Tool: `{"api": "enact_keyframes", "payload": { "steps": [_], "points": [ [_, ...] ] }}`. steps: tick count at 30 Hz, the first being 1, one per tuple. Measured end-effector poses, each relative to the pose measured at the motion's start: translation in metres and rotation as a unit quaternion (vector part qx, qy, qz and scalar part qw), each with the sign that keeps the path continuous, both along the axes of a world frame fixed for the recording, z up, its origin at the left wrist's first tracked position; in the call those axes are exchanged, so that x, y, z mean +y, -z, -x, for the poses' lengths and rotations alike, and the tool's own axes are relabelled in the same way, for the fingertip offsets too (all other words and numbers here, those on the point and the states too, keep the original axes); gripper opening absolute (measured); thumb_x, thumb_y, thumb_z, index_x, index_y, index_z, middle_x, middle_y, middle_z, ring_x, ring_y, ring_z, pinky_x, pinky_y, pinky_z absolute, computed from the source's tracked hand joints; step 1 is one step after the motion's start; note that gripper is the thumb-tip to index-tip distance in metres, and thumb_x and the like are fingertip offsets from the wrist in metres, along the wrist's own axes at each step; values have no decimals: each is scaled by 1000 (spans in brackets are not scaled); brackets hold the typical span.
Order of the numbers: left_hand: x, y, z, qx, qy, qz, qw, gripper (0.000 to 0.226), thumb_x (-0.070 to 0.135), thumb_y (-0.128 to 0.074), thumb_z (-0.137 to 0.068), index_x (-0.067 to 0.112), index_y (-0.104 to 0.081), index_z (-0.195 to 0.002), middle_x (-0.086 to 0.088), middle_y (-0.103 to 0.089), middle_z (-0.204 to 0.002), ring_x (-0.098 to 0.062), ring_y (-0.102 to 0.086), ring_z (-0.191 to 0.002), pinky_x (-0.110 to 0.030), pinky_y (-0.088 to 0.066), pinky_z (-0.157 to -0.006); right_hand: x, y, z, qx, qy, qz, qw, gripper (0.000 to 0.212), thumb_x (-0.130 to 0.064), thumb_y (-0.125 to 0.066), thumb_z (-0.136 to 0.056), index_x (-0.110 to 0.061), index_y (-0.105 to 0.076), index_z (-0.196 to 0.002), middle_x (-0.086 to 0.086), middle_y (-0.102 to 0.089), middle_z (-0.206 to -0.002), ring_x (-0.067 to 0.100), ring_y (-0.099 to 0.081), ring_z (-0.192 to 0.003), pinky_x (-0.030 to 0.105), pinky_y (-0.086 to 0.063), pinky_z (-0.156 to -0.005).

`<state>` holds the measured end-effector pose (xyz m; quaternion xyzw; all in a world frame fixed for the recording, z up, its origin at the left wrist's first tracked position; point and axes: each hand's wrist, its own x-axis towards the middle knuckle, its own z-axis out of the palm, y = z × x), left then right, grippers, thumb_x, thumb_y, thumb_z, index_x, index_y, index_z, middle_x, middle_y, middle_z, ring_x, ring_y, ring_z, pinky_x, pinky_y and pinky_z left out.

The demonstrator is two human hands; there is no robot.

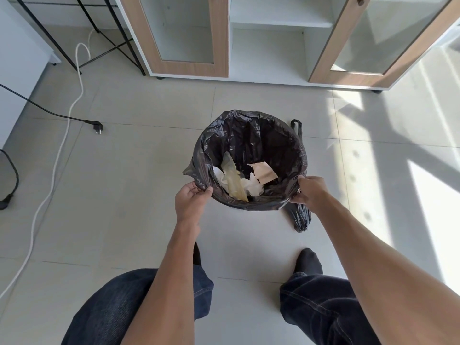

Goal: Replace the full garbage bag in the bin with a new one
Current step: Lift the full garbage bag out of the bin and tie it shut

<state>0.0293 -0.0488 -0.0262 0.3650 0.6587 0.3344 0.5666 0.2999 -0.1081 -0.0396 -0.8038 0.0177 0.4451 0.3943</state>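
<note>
A round bin stands on the tiled floor, wholly covered by a black garbage bag [251,135] folded over its rim. Paper scraps and a yellowish wrapper [235,180] lie inside. My left hand [190,201] pinches the bag's edge at the near left of the rim. At the near right of the rim, my right hand [311,192] grips the bag's edge. Another black bag [301,217] lies crumpled on the floor just right of the bin, partly behind my right hand.
A white and wood cabinet [219,38] stands behind the bin. A white cable [59,150] and a black cord with a plug [95,126] run over the floor at left. My feet in dark socks [308,262] are close in front of the bin.
</note>
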Motion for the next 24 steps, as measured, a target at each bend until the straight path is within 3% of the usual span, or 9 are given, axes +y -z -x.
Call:
{"api": "enact_keyframes", "payload": {
  "steps": [3, 5, 7, 10, 12, 14, 16, 20, 24],
  "points": [
    [-1, 4, -1, 2, 4, 8, 1000, 25, 3, -78, -80, 11, -66, -100, 3, -71, -86, -7, -66, -73, -9, -49, -67, 1, 1, 6, -12, 15, 4, 1000, 18, -15, -51, -101, 0, -60, -95, 16, -66, -99, 38, -70, -85, 43, -57, -39],
    [-3, 10, -1, 4, 25, 12, 1000, 25, 3, -78, -80, 11, -64, -100, 2, -70, -85, -9, -65, -72, -15, -51, -71, 0, 3, 9, -18, 27, 19, 999, 22, -16, -51, -101, 3, -59, -108, 18, -68, -102, 38, -71, -79, 48, -59, -48],
    [-7, 15, -4, 21, 28, 9, 999, 13, 7, -74, -85, 10, -62, -89, 0, -66, -79, -14, -62, -68, -21, -51, -68, 0, 3, 14, -9, 28, 21, 999, 23, -18, -50, -101, 2, -60, -106, 19, -71, -99, 37, -72, -67, 55, -61, -63],
    [-6, 18, -12, 39, -46, -23, 998, 20, 2, -66, -89, 10, -56, -74, -3, -61, -68, -16, -56, -54, -29, -51, -61, 4, 5, 25, 18, 12, 9, 1000, 22, -20, -50, -101, -4, -60, -92, 18, -74, -89, 39, -73, -65, 53, -61, -75],
    [3, 17, -14, 24, -118, -5, 993, 12, -3, -63, -86, 9, -61, -85, -7, -64, -74, -14, -59, -53, -28, -55, -58, 5, 8, 34, 31, 8, -5, 999, 21, -19, -49, -102, -4, -60, -94, 17, -73, -89, 39, -73, -65, 52, -61, -75],
    [16, 16, -12, -11, -157, 43, 987, 21, 3, -67, -88, 6, -59, -107, -10, -65, -82, -14, -61, -57, -21, -57, -56, 4, 12, 38, 35, 8, -8, 999, 20, -20, -48, -102, -6, -58, -92, 16, -73, -90, 38, -73, -60, 51, -62, -71],
    [28, 20, -7, -46, -157, 76, 984, 32, 12, -69, -92, 3, -57, -120, -9, -66, -84, -15, -64, -62, -22, -59, -63, 5, 13, 35, 35, 9, -6, 999, 19, -19, -47, -103, -10, -55, -87, 14, -72, -87, 34, -71, -52, 44, -63, -60],
    [46, 25, -9, -96, -128, 114, 981, 37, 25, -66, -95, 2, -64, -124, -13, -72, -105, -19, -71, -80, -31, -58, -83, 5, 13, 28, 28, 13, -2, 1000, 20, -17, -49, -102, -10, -54, -84, 14, -69, -82, 29, -67, -42, 37, -59, -45],
    [51, 29, -10, -113, -142, 106, 978, 34, 20, -75, -88, 3, -70, -117, -13, -73, -106, -23, -72, -92, -28, -60, -78, 6, 15, 27, 39, -3, -7, 999, 20, -17, -49, -103, -10, -55, -86, 11, -70, -85, 32, -71, -57, 45, -61, -59]
  ]
}}
